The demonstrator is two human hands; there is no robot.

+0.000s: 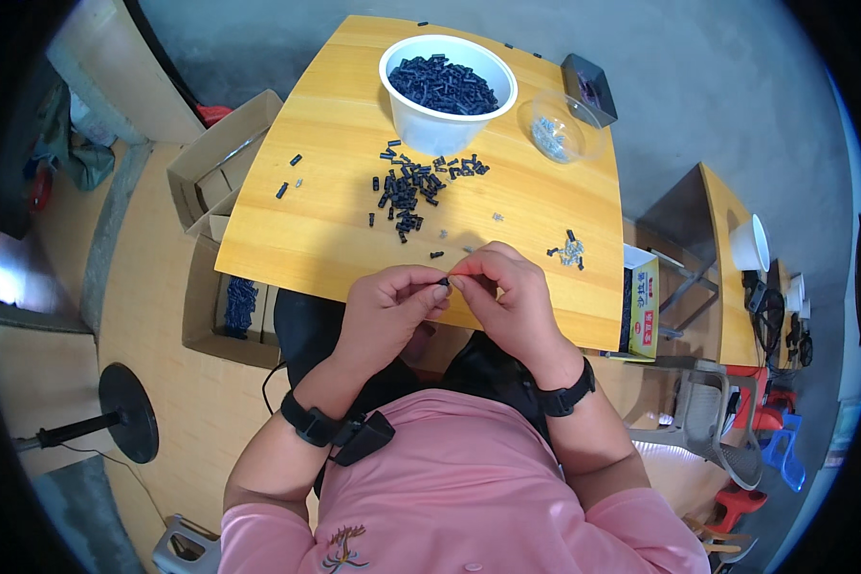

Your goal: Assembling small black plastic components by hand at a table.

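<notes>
My left hand [397,304] pinches a small black plastic part [443,281] just above the table's near edge. Fingertip to fingertip with it, my right hand [507,297] is closed in a pinch at the same part; whether a tiny piece sits between its fingers is too small to make out. Beyond my hands lies a loose pile of black plastic parts [407,191] on the yellow wooden table [325,220]. A small heap of clear pieces [571,252] with a few black parts lies to the right of my right hand.
A white tub [430,129] full of black parts stands at the back, beside a clear bowl [584,143] of small pieces and a dark tray [590,88]. Cardboard boxes [201,316] stand left of the table; a printed carton [644,306] is at its right.
</notes>
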